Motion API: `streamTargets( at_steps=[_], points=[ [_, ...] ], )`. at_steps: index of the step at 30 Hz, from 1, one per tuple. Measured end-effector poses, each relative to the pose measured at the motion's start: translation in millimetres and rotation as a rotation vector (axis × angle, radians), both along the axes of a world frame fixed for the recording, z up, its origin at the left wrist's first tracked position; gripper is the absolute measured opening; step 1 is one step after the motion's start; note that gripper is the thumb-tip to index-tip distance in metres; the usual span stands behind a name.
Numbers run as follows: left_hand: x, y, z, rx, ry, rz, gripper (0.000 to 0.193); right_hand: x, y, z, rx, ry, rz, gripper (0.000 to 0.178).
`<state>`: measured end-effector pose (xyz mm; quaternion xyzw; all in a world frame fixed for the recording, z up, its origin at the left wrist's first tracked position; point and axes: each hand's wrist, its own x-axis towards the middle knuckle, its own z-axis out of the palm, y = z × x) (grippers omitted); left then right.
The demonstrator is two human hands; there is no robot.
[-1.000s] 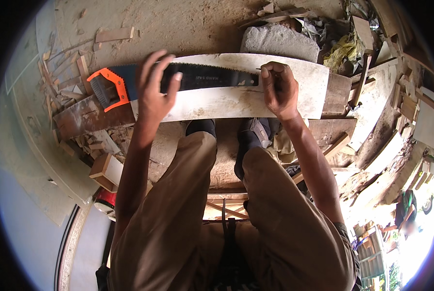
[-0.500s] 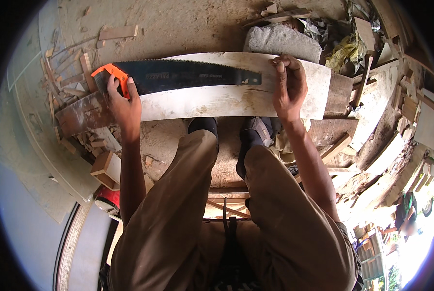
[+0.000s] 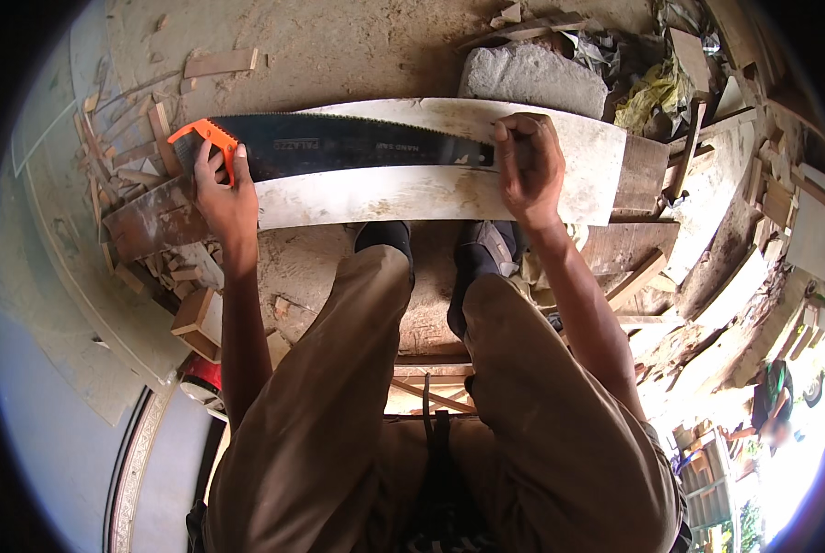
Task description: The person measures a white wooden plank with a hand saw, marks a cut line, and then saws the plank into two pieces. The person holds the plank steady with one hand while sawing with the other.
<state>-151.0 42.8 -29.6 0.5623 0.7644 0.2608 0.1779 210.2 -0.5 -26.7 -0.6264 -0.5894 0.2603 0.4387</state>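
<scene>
A hand saw (image 3: 339, 147) with a long dark blade and an orange handle lies across a pale board (image 3: 357, 195), its toothed edge facing away from me. My left hand (image 3: 225, 195) is closed around the handle at the left end. At the blade's narrow right end is my right hand (image 3: 532, 170), its thumb and fingers curled into a pinch close to the tip. Whatever those fingertips hold, if anything, is too small to make out. The board rests crosswise in front of my feet.
A grey stone block (image 3: 534, 78) sits just beyond the board. Wood scraps (image 3: 191, 267) lie at the left, with more offcuts (image 3: 779, 207) piled at the right. A small wooden box (image 3: 198, 323) stands by my left forearm. Another person (image 3: 774, 405) is far off at the lower right.
My right hand has moved left, from past the saw's tip to right at it. The saw and my left hand have shifted slightly left.
</scene>
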Motion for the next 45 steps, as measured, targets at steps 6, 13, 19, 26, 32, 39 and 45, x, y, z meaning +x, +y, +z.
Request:
streamTargets(
  at_steps=[6, 13, 19, 26, 32, 39, 45],
  points=[
    [2, -1, -2, 0.020, -0.078, 0.050, 0.052, -3, -13, 7, 0.003, -0.087, 0.026, 0.015],
    [4, -1, -1, 0.051, -0.078, 0.066, 0.053, -6, -24, -4, 0.055, -0.167, 0.015, 0.026],
    [3, -3, 1, 0.047, -0.079, 0.057, 0.053, -8, -24, -3, 0.060, -0.338, -0.004, 0.025],
    [2, -5, -4, 0.058, -0.019, 0.017, 0.054, -6, -26, -11, 0.049, -0.374, 0.015, 0.027],
    [9, -3, 3, 0.022, 0.020, 0.016, 0.055, -6, -23, -8, 0.060, -0.349, 0.039, 0.027],
    [12, -3, 0, 0.050, 0.005, 0.040, 0.054, -6, -29, -2, 0.052, -0.280, 0.083, 0.026],
    [14, -3, 1, 0.051, -0.013, 0.051, 0.053, -16, -39, -1, -0.015, -0.309, 0.054, 0.027]
  ],
)
